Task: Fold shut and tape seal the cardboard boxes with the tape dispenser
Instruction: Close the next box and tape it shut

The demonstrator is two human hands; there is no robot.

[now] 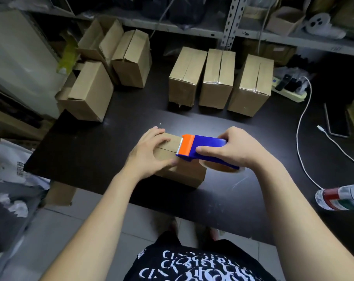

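A small cardboard box [180, 171] lies on the dark table [87, 151] in front of me, its top flaps folded down with the seam showing. My left hand [149, 151] presses flat on the left part of the top, fingers spread. My right hand [237, 147] grips a blue tape dispenser [204, 149] with an orange front. The dispenser's toothed edge rests on the box top near the seam. A roll of clear tape [230, 170] hangs under the dispenser.
Three taped boxes [218, 80] stand in a row at the back of the table. More boxes [103, 63], some with loose flaps, pile at the back left. A white cable [301, 126], a power strip [289, 88], a phone [338, 124] and a plastic bottle [340, 197] lie at the right.
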